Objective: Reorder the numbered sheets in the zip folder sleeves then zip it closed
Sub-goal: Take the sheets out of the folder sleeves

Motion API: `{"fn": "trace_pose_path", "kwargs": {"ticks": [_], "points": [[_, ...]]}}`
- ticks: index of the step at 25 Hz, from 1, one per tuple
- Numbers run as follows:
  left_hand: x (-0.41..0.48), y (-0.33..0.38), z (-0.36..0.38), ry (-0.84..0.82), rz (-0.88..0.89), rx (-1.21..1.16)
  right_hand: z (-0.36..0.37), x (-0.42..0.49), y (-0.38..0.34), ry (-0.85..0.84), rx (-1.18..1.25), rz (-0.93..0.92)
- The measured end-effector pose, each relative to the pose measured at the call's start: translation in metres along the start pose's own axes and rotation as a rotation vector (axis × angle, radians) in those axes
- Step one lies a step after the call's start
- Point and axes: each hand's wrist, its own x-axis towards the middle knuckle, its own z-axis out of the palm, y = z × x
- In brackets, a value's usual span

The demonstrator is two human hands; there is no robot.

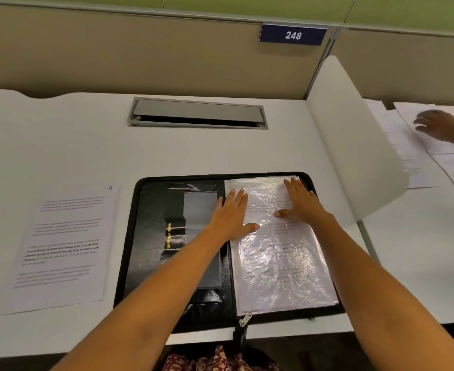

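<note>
Black leather-like material covers the zip folder (150, 236), which lies open on the white bench (59, 135), in the middle and close to the front edge. Its left half shows dark pockets and a gold print "IMPORTANT PAPER". Its right half carries the clear plastic sleeves (282, 277), shiny and wrinkled, with printed text visible through the top one.

Both hands lie flat on the top sleeve, with straight fingers that grip nothing. The left hand (231, 218) presses near the spine of the folder, thumb spread to the right. The right hand (300, 202) presses on the upper part of the sleeve, near the far edge. The two hands are near each other but apart.

The zipper pull (246, 318) rests at the front end of the spine. One loose sheet (65, 250), marked 9 in its corner, lies on the bench just beside the folder, on the left.

Behind the folder a grey cable hatch (197, 113) is set in the bench. A white divider (354, 145) stands on the right; beyond it another person's hand (437, 125) touches papers (408, 156). A blue plate (292, 35) reads 248.
</note>
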Motion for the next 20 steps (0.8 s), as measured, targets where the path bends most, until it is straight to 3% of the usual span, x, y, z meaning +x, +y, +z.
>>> {"fn": "trace_pose_path", "kwargs": {"ticks": [6, 10, 12, 15, 18, 20], "points": [[0.006, 0.002, 0.013, 0.005, -0.019, 0.035, 0.001, 0.009, -0.001, 0.030, 0.059, -0.025], [0.009, 0.004, 0.012, 0.108, -0.021, -0.035, 0.005, 0.005, -0.012, 0.312, 0.117, 0.009], [0.009, 0.010, 0.004, 0.250, -0.047, -0.179, -0.001, -0.002, -0.025, 0.352, 0.232, 0.018], [0.009, 0.025, -0.018, 0.361, -0.210, -0.562, -0.018, -0.011, -0.048, 0.122, 0.446, -0.017], [0.016, 0.023, -0.035, 0.262, -0.401, -1.044, -0.034, -0.022, -0.070, -0.098, 0.513, -0.151], [0.017, 0.010, -0.041, 0.251, -0.490, -1.166, -0.043, -0.032, -0.083, -0.214, 0.654, -0.191]]}}
